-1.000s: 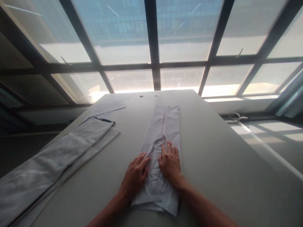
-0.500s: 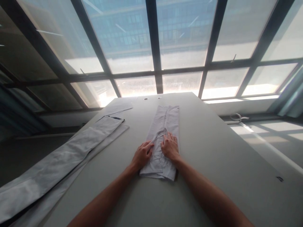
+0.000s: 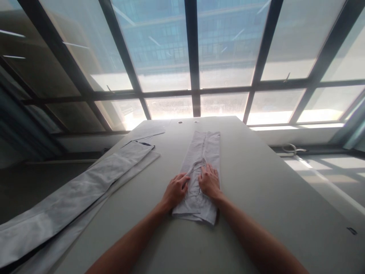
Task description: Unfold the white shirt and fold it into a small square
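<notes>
A pale, light-grey folded cloth (image 3: 209,146) lies lengthwise on the white table (image 3: 251,182), with wrinkles along its middle. My left hand (image 3: 176,189) is on its left edge, fingers curled and thumb close to them, pinching a fold of the fabric. On the right part of the cloth rests my right hand (image 3: 209,180), palm down, its fingers stretched out flat and pointing away from me. The near end of the cloth shows uneven layers between my forearms.
Long silvery-grey fabric pieces (image 3: 85,190) lie over the table's left side. Behind them is a thin pale sheet (image 3: 148,129). Large framed windows (image 3: 168,76) stand beyond the far edge. A coiled white cable (image 3: 290,149) is at the right, past the table.
The view has shifted slightly, so the table and cloth appear a little further right and lower. Both hands stay at nearly the same places on the cloth.
</notes>
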A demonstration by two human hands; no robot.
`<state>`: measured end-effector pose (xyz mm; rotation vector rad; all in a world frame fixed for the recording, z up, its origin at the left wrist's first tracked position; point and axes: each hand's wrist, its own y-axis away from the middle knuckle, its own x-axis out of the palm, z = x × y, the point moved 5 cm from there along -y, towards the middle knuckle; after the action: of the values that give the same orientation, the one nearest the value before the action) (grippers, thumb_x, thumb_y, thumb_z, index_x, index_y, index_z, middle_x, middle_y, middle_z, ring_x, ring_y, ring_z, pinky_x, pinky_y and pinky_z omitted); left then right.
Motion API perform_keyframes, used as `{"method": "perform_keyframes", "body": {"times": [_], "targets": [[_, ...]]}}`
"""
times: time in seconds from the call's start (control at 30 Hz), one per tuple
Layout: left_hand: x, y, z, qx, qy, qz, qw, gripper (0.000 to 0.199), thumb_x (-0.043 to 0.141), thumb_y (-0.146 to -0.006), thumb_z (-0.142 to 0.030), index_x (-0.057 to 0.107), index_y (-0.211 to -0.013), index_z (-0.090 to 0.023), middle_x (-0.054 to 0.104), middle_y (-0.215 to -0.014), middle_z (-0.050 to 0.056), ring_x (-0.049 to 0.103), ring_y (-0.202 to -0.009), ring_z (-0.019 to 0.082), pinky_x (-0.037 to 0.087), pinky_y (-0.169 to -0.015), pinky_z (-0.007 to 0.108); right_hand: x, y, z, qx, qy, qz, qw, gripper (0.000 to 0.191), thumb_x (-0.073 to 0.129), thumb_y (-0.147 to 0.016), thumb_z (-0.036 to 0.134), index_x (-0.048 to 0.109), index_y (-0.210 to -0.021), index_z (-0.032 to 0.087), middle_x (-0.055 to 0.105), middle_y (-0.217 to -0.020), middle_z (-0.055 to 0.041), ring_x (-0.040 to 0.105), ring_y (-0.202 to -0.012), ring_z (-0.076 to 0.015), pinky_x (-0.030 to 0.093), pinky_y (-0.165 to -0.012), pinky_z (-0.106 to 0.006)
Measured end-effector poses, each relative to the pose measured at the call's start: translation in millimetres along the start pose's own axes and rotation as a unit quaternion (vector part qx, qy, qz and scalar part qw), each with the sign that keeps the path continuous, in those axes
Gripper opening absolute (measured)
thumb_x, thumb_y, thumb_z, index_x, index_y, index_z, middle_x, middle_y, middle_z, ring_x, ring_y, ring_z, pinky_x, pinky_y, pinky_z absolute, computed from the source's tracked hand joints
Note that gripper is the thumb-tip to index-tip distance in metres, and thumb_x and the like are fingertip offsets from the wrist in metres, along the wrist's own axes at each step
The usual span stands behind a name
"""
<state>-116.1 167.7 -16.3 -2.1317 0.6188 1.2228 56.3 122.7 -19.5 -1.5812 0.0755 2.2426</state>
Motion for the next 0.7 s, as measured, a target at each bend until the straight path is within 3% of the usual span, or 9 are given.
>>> {"method": "perform_keyframes", "body": {"times": [0.7], "targets": [[-1.0,-4.6,-6.1,-0.008,-0.01,-0.004,1.0,0.036,0.057,-0.092,-0.016,0.073,-0.123,-0.026,0.064,-0.143,0.006,0.058,-0.134,0.025,0.043,-0.117,0.04,-0.2,0.6,1.3,-0.005,0.008,0.01,1.0,0.055,0.044,-0.101,0.033,0.054,-0.152,0.014,0.04,-0.164,-0.0179,0.031,-0.154,-0.0279,0.016,-0.124,-0.041]]}}
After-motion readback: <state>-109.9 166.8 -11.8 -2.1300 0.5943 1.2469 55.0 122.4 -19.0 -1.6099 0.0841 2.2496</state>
